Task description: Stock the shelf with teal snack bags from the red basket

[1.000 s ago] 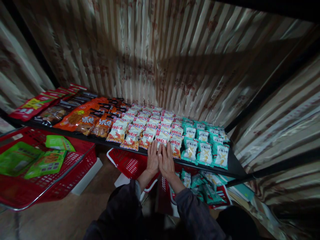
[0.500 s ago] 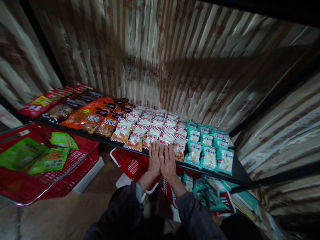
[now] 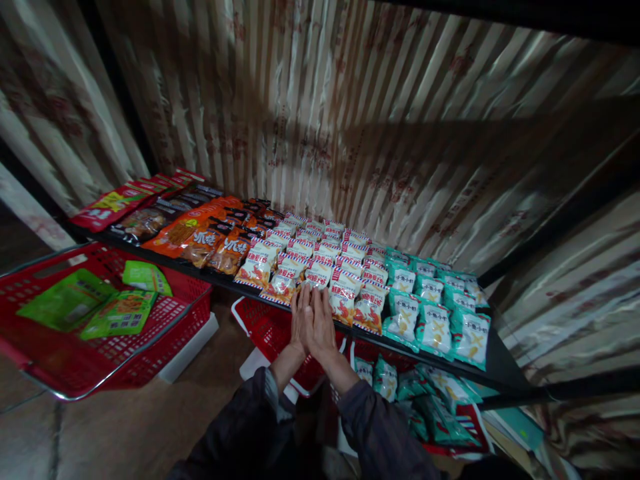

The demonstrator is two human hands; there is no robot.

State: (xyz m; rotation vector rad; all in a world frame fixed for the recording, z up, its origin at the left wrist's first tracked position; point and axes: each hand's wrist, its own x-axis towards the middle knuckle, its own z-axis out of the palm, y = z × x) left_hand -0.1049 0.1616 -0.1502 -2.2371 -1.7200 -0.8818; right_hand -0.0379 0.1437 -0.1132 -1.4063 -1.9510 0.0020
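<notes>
My left hand [image 3: 300,323] and my right hand [image 3: 320,327] lie close together at the front edge of the black shelf [image 3: 223,283]. Their fingers are stretched out, the tips against a white-and-orange snack bag [image 3: 316,273] in the front row, whose lower part they hide. Neither hand grips anything. Rows of the same white-and-orange bags, such as one snack bag [image 3: 344,293] just right of my fingers, stand on the shelf. Green-and-white snack bags [image 3: 435,328] fill the right end. Orange snack bags [image 3: 205,243] are left of the white ones.
Dark snack bags [image 3: 143,223] and red snack bags [image 3: 113,207] occupy the shelf's left end. Below stands a red basket [image 3: 165,337] with green packets [image 3: 125,313]. Another red basket [image 3: 260,327] and loose green-and-white bags [image 3: 440,417] are under the shelf. Patterned curtain [image 3: 300,87] hangs behind.
My hands have slid left along the row, from one front white-and-orange bag to the bag beside it. The view has shifted slightly, so the shelf appears further right.
</notes>
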